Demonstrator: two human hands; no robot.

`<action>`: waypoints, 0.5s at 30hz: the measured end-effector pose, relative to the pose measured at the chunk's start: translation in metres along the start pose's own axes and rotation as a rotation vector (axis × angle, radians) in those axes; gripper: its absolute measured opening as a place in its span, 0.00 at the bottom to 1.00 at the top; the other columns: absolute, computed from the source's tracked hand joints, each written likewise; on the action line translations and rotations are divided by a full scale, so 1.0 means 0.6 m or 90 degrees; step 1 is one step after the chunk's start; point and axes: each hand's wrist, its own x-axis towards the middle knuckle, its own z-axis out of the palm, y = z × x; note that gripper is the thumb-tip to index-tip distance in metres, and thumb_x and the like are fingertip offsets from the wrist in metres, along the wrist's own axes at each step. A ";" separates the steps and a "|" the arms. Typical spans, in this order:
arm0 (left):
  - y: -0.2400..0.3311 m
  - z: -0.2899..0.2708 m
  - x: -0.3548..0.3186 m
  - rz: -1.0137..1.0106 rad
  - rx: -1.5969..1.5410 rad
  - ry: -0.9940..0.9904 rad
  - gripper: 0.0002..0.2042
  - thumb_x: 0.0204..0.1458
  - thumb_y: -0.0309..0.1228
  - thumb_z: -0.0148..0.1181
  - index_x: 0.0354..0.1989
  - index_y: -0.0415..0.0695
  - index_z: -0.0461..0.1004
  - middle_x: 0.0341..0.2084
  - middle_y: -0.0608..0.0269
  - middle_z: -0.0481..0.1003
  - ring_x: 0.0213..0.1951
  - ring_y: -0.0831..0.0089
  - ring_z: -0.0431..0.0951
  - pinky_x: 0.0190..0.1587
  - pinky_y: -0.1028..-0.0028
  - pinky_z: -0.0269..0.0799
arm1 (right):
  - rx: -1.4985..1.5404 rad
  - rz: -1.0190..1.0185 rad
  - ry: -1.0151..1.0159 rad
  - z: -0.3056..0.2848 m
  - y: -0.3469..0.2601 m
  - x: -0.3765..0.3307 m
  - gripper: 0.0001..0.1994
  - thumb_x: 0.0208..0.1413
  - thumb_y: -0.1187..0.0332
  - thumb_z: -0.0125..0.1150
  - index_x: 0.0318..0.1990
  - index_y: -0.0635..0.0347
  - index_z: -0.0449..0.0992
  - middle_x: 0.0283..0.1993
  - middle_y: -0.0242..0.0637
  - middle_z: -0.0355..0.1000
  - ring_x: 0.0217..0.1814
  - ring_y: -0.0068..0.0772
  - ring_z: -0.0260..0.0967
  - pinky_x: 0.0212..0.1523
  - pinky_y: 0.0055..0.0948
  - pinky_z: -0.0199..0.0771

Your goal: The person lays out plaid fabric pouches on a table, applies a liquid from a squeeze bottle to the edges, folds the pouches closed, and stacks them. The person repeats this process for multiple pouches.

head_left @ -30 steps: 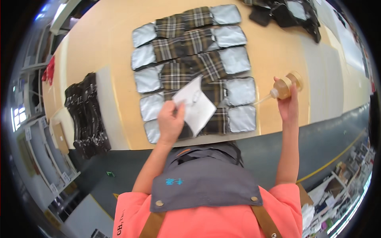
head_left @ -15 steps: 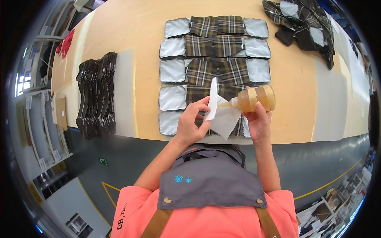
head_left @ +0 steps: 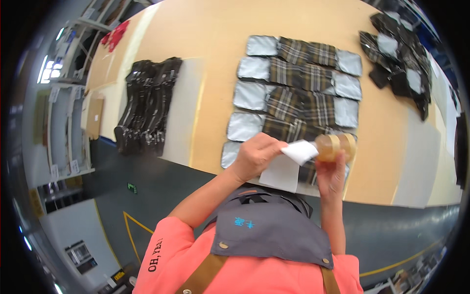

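My left hand pinches a small white sheet, paper or cloth, between thumb and fingers. With my right hand I grip a squeeze bottle of amber liquid, tipped on its side toward the sheet. The sheet covers the bottle's nozzle, so I cannot see whether they touch. Below them, a larger white sheet hangs or lies at the near table edge. Behind my hands, several plaid fabric pieces with silvery-grey end panels lie in rows; my hands hide part of the nearest rows.
On the left of the table lies a stack of dark strips. A heap of plaid and black pieces sits at the far right. Red fabric rests at the far left, near shelving.
The view has turned, shifting the table rightward in the picture. The small white sheet, upright before, is now tilted over the nozzle end. Both hands keep their holds.
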 end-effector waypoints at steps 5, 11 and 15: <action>0.016 -0.033 0.016 0.075 0.028 -0.090 0.07 0.44 0.29 0.66 0.30 0.43 0.76 0.24 0.67 0.70 0.28 0.68 0.72 0.30 0.70 0.69 | -0.081 -0.022 -0.066 0.027 -0.025 0.002 0.29 0.57 0.49 0.59 0.60 0.54 0.64 0.58 0.43 0.68 0.50 0.31 0.73 0.38 0.26 0.81; 0.002 -0.042 0.045 0.125 0.048 -0.172 0.09 0.42 0.31 0.66 0.22 0.44 0.70 0.19 0.68 0.63 0.25 0.70 0.66 0.27 0.71 0.64 | -0.138 -0.038 -0.098 0.055 -0.037 0.012 0.35 0.54 0.50 0.62 0.65 0.56 0.56 0.63 0.46 0.63 0.55 0.34 0.70 0.37 0.28 0.80; -0.015 -0.056 0.069 0.232 0.033 -0.244 0.11 0.43 0.33 0.65 0.19 0.46 0.67 0.19 0.69 0.60 0.26 0.72 0.63 0.28 0.73 0.61 | -0.181 -0.010 -0.161 0.090 -0.073 0.035 0.41 0.50 0.51 0.66 0.66 0.58 0.54 0.63 0.43 0.62 0.57 0.36 0.69 0.46 0.36 0.78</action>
